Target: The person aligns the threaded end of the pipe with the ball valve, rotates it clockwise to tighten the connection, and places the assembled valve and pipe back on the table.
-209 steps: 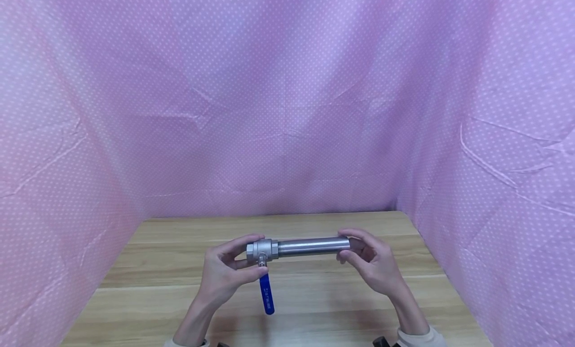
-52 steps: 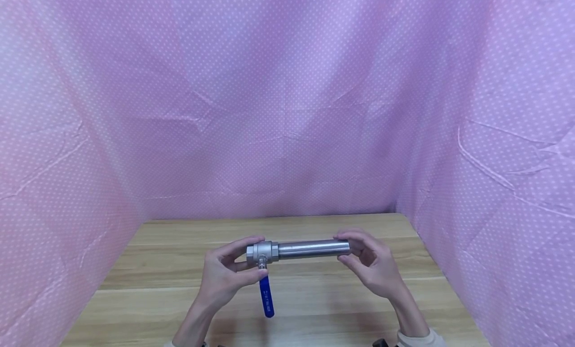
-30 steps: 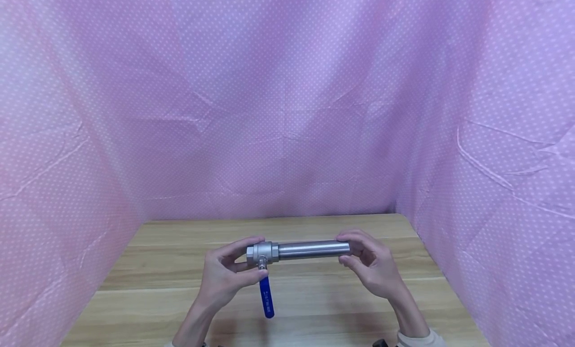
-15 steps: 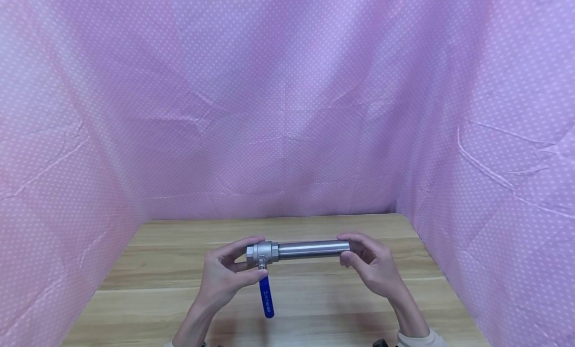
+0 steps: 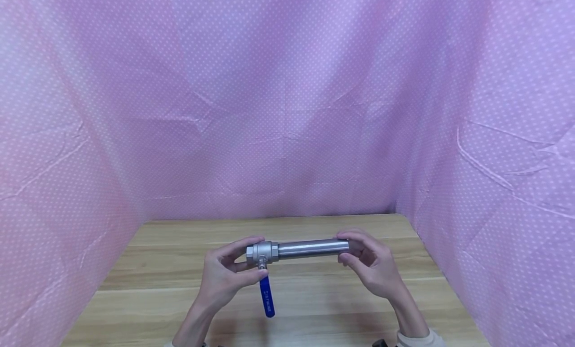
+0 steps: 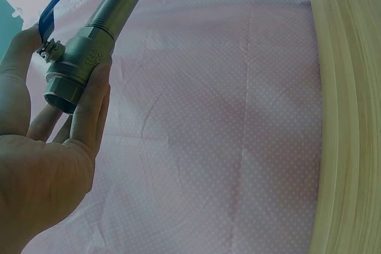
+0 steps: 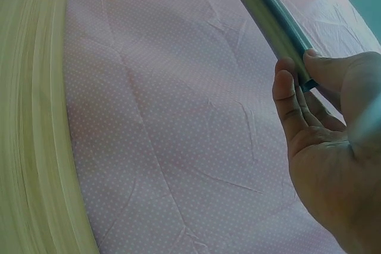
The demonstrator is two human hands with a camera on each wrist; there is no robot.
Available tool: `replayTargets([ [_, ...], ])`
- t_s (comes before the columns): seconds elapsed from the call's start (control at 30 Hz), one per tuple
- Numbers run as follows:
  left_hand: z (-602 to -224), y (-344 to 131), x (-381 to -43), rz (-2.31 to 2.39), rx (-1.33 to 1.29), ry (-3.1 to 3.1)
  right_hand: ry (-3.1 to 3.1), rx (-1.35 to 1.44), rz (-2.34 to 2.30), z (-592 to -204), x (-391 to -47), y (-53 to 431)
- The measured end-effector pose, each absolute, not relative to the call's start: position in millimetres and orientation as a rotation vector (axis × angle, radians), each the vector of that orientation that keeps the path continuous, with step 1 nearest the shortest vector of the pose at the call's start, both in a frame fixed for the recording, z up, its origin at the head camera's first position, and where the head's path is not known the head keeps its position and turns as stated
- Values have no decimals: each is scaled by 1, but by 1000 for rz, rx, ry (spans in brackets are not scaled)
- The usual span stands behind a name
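A silver ball valve (image 5: pixel 262 252) with a blue lever handle (image 5: pixel 267 297) is gripped by my left hand (image 5: pixel 222 274). The thumb lies at the base of the lever, and the other fingers go behind the valve body. A steel pipe (image 5: pixel 312 248) joins the valve's right end and runs level to the right. Threads (image 6: pixel 102 26) show at that joint in the left wrist view. My right hand (image 5: pixel 375 264) pinches the pipe's free end between thumb and fingers. In the right wrist view the open pipe end (image 7: pixel 308 85) sits between those fingertips.
Valve and pipe are held up over a wood-grain table (image 5: pixel 310 307). Pink dotted cloth (image 5: pixel 283 137) hangs behind the table and along both sides. Dark objects (image 5: pixel 380 343) show at the bottom edge near the right sleeve (image 5: pixel 421 338).
The right thumb and fingers have shifted slightly back and forth on the pipe's end. The left hand, valve and lever have stayed nearly still.
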State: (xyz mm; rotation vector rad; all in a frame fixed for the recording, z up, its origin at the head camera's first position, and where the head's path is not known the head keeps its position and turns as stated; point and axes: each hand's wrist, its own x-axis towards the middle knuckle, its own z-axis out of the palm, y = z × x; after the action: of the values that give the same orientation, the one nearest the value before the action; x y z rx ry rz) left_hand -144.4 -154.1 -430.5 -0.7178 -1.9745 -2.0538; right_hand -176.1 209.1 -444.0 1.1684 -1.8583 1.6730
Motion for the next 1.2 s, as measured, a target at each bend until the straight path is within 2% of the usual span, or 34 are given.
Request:
replayTargets([
  [1.2,-431,-155,-146,-2063,-708,-1969,-1782,1248,1688,-444,-176,208],
])
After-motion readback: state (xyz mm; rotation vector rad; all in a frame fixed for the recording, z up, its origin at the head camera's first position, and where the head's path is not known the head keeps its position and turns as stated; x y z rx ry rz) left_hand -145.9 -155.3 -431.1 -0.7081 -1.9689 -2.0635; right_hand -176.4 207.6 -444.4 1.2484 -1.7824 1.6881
